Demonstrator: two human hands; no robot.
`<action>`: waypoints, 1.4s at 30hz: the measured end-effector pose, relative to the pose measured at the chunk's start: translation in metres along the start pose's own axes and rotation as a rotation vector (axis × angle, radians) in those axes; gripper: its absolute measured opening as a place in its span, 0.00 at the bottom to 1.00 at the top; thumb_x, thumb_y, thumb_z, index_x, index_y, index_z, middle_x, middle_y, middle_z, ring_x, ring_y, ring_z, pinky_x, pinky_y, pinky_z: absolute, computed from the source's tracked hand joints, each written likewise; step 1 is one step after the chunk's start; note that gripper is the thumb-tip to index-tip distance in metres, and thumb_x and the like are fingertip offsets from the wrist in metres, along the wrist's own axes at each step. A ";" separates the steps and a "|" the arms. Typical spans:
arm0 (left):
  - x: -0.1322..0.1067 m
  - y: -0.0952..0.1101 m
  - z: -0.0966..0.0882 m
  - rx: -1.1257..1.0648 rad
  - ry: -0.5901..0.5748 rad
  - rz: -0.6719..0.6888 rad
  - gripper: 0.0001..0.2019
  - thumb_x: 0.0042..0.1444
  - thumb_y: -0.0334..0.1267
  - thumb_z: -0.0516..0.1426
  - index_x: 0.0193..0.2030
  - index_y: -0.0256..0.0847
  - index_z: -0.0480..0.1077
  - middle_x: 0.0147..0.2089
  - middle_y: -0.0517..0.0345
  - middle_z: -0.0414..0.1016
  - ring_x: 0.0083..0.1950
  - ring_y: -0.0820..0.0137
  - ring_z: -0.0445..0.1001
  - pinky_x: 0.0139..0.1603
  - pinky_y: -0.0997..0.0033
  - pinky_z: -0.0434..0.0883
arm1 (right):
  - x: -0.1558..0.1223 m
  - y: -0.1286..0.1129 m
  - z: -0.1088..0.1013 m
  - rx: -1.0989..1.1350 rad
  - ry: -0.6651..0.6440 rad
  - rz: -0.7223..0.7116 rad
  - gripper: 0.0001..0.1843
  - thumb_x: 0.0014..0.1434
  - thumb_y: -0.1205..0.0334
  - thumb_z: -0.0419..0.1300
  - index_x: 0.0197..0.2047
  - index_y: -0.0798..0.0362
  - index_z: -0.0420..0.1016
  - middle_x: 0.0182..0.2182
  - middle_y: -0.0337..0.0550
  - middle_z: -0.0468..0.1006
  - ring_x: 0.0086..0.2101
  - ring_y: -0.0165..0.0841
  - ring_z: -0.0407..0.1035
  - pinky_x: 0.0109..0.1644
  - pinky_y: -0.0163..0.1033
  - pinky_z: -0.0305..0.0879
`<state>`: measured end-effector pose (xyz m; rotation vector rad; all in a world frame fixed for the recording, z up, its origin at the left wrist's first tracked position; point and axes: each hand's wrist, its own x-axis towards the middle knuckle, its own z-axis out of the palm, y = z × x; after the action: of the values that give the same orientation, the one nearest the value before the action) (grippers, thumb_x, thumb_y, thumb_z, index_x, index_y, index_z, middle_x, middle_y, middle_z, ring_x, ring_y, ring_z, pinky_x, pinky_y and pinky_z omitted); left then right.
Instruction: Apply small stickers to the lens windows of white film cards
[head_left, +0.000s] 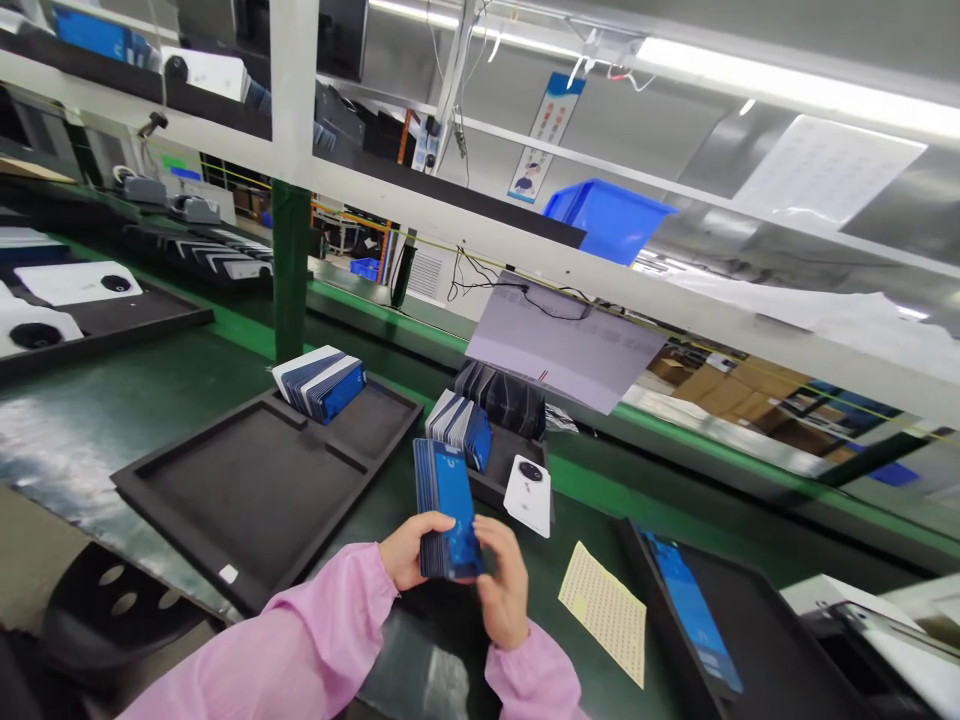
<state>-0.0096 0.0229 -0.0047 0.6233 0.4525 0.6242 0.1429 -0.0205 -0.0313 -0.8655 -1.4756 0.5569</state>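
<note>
Both hands hold an upright stack of blue phone back covers point(445, 507) over the green bench. My left hand point(406, 548) wraps the stack from the left side. My right hand point(502, 582) grips its lower right edge with bent fingers. Both sleeves are pink. Behind the stack, a black tray point(501, 470) holds a fanned batch of blue-and-white covers point(459, 426) and a row of dark covers point(502, 397). A white cover with a round camera hole point(527, 494) leans against that tray's front.
A large black tray point(247, 495) at the left carries another fan of covers point(321, 381). A yellowish label sheet point(604, 609) lies to the right, beside a black tray with one blue cover point(694, 608). A green post point(289, 265) and an overhead shelf with a blue bin point(606, 216) stand behind.
</note>
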 end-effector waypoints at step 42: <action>0.001 -0.012 0.029 0.815 0.326 0.317 0.26 0.37 0.41 0.66 0.45 0.42 0.66 0.39 0.59 0.74 0.40 0.65 0.70 0.41 0.71 0.64 | 0.023 -0.014 -0.039 0.331 0.224 0.415 0.30 0.55 0.38 0.50 0.51 0.51 0.66 0.48 0.51 0.74 0.47 0.43 0.69 0.47 0.50 0.66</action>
<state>0.0120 0.0039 0.0085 1.3948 0.9413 0.8467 0.1796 -0.0164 -0.0019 -0.9384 -0.9672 0.9494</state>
